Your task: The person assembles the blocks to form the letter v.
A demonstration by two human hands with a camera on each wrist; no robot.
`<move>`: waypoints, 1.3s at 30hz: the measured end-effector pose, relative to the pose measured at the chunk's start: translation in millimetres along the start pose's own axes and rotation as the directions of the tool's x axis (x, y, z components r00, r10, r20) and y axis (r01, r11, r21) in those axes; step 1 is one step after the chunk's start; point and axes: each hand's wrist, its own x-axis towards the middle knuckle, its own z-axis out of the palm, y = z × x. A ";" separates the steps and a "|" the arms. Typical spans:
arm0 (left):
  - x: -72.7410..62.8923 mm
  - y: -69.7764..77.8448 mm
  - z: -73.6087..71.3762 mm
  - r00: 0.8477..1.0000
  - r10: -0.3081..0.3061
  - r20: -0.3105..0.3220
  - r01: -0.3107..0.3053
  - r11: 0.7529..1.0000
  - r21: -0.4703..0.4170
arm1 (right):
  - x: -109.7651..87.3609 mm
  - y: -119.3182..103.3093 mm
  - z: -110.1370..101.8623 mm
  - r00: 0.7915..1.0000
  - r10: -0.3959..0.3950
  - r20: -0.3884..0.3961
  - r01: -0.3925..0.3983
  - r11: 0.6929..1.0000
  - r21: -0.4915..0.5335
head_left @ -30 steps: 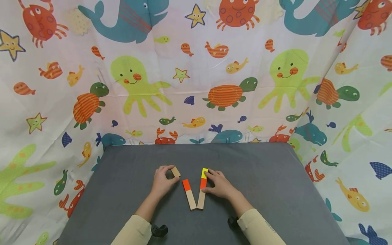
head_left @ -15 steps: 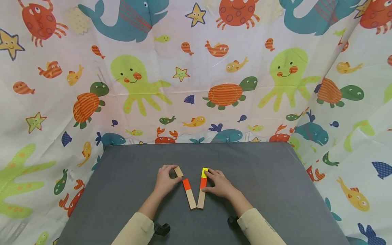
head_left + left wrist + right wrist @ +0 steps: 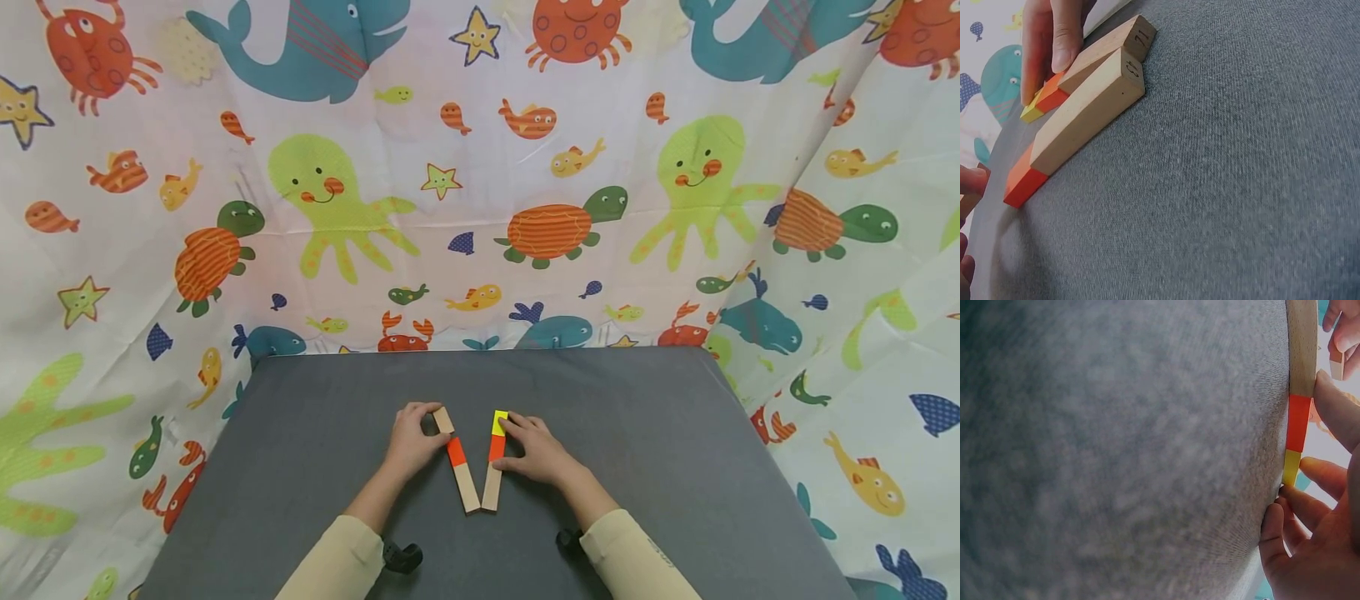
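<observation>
My left hand (image 3: 411, 442) pinches a small plain wooden block (image 3: 444, 419) between thumb and fingers. It is held just beyond the red end (image 3: 457, 452) of the left row, with a gap in the left wrist view. That row continues as a long plain wooden block (image 3: 1088, 112) lying on the cloth. The right row has a long wooden block (image 3: 492, 487), a red section (image 3: 1298, 423) and a yellow block (image 3: 500, 422) at its far end. My right hand (image 3: 542, 450) touches this row, thumb by the red-wood join and fingers at the yellow block.
The two rows form a V, nearly meeting at their near ends. Their near end faces carry handwritten numbers. Grey cloth (image 3: 315, 450) covers the table, and a sea-animal curtain (image 3: 465, 292) stands behind it. Dark straps (image 3: 402, 558) sit at both wrists.
My left hand has moved right with the small wooden block, closing toward the red end of the left row and turning the block in line with it. My right hand stays put.
</observation>
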 end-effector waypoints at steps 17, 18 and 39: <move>3.6 -1.6 9.1 0.999 -0.026 0.037 0.027 1.000 -0.013 | 0.6 -0.2 -0.3 1.000 -0.001 0.011 0.001 1.000 -0.016; 3.6 -1.8 9.7 0.999 -0.028 0.039 0.029 0.999 -0.015 | 0.4 -0.4 0.0 1.000 0.001 0.010 -0.001 1.000 -0.016; 4.5 -4.3 13.4 0.998 -0.046 0.052 0.047 0.999 -0.024 | -0.2 -1.6 -0.6 1.000 0.011 0.004 -0.011 1.000 -0.001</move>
